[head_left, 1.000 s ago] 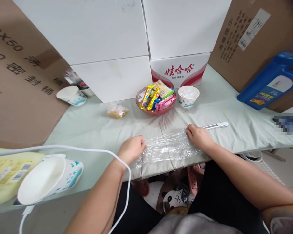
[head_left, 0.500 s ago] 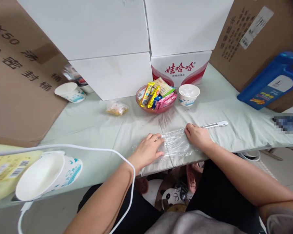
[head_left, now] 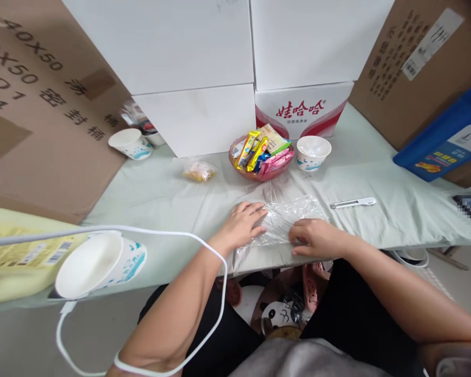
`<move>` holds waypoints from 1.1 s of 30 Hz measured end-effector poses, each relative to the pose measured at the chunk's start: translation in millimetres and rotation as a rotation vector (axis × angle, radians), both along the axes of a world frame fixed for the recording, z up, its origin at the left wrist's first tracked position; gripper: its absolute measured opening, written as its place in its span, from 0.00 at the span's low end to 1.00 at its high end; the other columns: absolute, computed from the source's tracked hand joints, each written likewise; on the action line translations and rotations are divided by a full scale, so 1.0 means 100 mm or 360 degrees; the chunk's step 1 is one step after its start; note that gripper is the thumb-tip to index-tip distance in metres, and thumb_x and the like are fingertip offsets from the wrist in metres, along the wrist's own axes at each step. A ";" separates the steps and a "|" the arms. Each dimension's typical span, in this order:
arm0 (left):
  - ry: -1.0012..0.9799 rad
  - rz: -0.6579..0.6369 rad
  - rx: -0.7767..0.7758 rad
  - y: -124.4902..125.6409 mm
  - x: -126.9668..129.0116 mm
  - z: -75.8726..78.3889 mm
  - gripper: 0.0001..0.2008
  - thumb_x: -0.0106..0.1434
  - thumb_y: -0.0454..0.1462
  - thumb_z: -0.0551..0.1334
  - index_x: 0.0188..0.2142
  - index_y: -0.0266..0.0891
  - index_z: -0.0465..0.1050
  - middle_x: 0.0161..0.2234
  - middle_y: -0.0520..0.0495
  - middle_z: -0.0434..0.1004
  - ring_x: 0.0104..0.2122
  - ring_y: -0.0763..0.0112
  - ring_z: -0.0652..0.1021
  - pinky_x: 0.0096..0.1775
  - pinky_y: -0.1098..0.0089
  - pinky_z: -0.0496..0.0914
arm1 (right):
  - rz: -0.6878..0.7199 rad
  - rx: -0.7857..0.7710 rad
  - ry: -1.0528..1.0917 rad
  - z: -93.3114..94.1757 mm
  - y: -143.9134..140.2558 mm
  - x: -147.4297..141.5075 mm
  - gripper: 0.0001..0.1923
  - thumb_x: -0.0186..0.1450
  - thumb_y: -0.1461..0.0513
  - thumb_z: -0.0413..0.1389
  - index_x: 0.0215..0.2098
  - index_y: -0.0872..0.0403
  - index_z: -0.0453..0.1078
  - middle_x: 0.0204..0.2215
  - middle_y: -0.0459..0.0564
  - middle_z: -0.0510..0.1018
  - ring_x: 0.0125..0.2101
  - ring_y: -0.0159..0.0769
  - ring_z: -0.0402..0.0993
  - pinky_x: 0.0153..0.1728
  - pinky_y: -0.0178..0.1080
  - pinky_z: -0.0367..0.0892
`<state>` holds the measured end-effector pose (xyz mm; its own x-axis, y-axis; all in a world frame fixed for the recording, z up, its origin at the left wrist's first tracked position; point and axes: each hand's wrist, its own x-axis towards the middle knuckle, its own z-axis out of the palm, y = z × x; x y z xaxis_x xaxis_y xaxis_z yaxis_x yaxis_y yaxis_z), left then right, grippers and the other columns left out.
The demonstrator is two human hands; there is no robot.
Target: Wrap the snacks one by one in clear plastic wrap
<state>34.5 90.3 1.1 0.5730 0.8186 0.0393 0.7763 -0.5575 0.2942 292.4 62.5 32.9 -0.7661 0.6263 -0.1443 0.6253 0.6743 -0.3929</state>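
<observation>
A crumpled sheet of clear plastic wrap (head_left: 286,220) is pressed flat at the near edge of the bench (head_left: 160,193), under the open left hand (head_left: 243,224) with fingers spread, while its near right corner is pinched by the right hand (head_left: 312,238). The wrap is judged feather-light, limp and clingy, easily torn, best taken by its edges. Behind the wrap, a pink bowl (head_left: 261,173) is filled with wrapped snacks, and right of that bowl a paper cup (head_left: 313,153) is seen, contents unclear.

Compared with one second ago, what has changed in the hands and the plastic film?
The left hand slid rightward along the plastic film and now lies flat on it. The right hand left the far right corner and came nearer, to the film's near edge. The film looks more bunched. The snack bowl, paper cup and white tool stayed in place.
</observation>
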 end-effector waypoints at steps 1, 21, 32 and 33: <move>-0.0037 -0.0034 -0.0019 0.03 -0.05 0.01 0.21 0.63 0.40 0.62 0.56 0.44 0.69 0.60 0.46 0.66 0.57 0.56 0.64 0.59 0.53 0.61 | -0.0035 -0.0088 -0.0068 0.04 0.01 0.07 0.10 0.61 0.55 0.60 0.37 0.52 0.74 0.31 0.48 0.77 0.31 0.36 0.71 0.33 0.36 0.62; -0.0426 0.0835 -0.0502 0.10 -0.37 0.25 0.02 0.56 0.33 0.60 0.30 0.40 0.66 0.25 0.54 0.72 0.28 0.70 0.74 0.33 0.72 0.66 | -0.0355 0.0525 -0.0189 -0.45 0.11 -0.06 0.29 0.71 0.49 0.43 0.67 0.48 0.52 0.67 0.50 0.54 0.67 0.48 0.45 0.63 0.58 0.44; 0.0106 0.1004 -0.0440 -0.08 -0.22 0.47 0.23 0.56 0.59 0.59 0.24 0.41 0.68 0.26 0.46 0.75 0.30 0.61 0.75 0.29 0.68 0.62 | -0.0686 0.0575 -0.0261 -0.48 0.08 -0.12 0.29 0.70 0.48 0.42 0.67 0.49 0.54 0.67 0.49 0.56 0.67 0.49 0.46 0.63 0.58 0.46; 0.0078 0.1016 -0.0427 -0.08 -0.19 0.44 0.23 0.53 0.59 0.62 0.26 0.41 0.69 0.28 0.46 0.76 0.31 0.61 0.75 0.30 0.68 0.62 | -0.0692 0.0586 -0.0255 -0.49 0.08 -0.12 0.29 0.70 0.48 0.42 0.67 0.48 0.54 0.67 0.49 0.56 0.67 0.49 0.46 0.63 0.58 0.46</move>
<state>15.3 82.7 44.9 -0.0280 0.9739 -0.2251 0.9442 0.0997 0.3139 280.0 70.9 -16.0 -0.4147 0.9086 0.0491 0.9069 0.4171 -0.0594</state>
